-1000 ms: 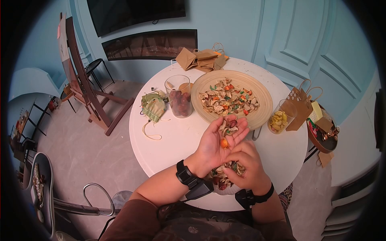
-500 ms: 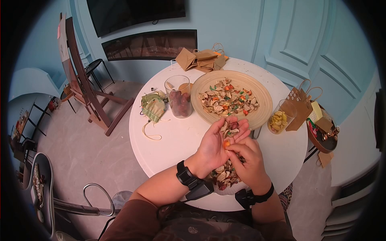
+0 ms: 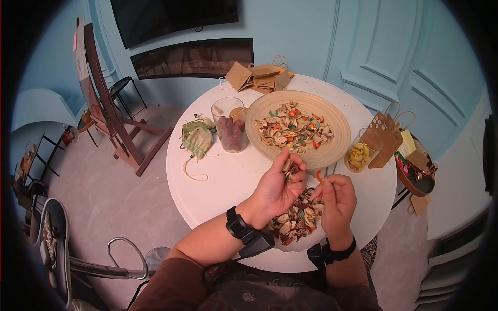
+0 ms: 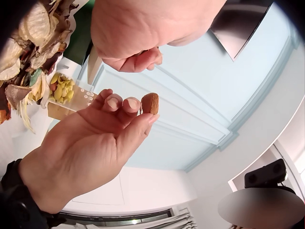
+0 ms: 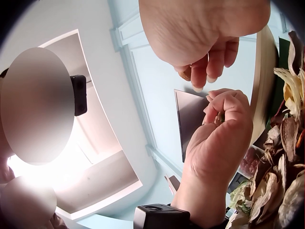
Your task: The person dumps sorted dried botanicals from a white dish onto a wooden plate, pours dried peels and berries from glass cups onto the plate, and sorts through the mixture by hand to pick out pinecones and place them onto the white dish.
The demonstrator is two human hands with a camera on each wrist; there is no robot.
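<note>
My left hand (image 3: 276, 191) is turned palm up, its fingers curled over a small heap of dried potpourri (image 3: 291, 170). Beside it, to the right, my right hand (image 3: 338, 203) pinches an orange dried petal (image 3: 319, 177) between thumb and fingertips. This petal (image 4: 150, 103) looks brownish and rounded in the left wrist view. Under both hands stands a white bowl (image 3: 296, 248) full of dried petals and leaves (image 3: 295, 223). The right wrist view shows the left hand (image 5: 220, 131) with its fingers folded over and a bit of potpourri between them.
A large round wooden plate (image 3: 256, 116) with more potpourri lies beyond the hands. Left of it are a glass of dark red dried pieces (image 3: 233, 133) and a green drawstring pouch (image 3: 198, 138). To the right stand a glass of yellow pieces (image 3: 358, 157) and paper bags (image 3: 388, 140).
My right hand took the orange petal from the left palm and moved right with it. The left hand's fingers, spread before, have curled over the remaining potpourri.
</note>
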